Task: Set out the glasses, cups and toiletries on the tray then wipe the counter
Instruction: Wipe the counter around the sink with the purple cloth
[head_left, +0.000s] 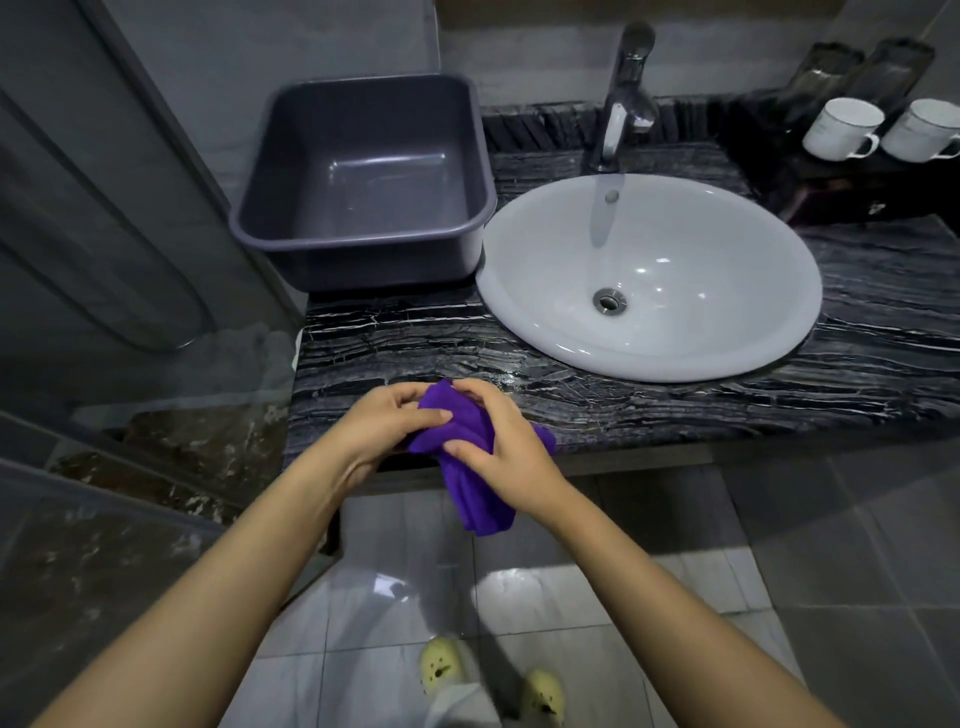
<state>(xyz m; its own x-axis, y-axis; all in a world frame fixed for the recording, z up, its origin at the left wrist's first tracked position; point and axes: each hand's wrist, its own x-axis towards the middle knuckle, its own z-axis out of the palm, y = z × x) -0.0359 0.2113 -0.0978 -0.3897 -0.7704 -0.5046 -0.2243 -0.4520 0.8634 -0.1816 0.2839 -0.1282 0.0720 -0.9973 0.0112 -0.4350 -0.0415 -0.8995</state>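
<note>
A purple cloth (475, 483) is bunched between both hands at the front edge of the black marble counter (649, 400), its lower end hanging below the edge. My left hand (384, 421) grips its upper left part. My right hand (498, 441) holds it from the right. Two white cups (841, 129) (922, 130) stand side by side on a dark tray (852, 192) at the back right. Behind them are two clear glasses (818, 70) (891, 67), blurred.
An empty grey plastic tub (291, 228) sits on the counter's back left. A white oval sink (524, 270) with a chrome tap (623, 98) fills the middle. A glass shower panel stands at the left. Tiled floor and my feet in yellow clogs lie below.
</note>
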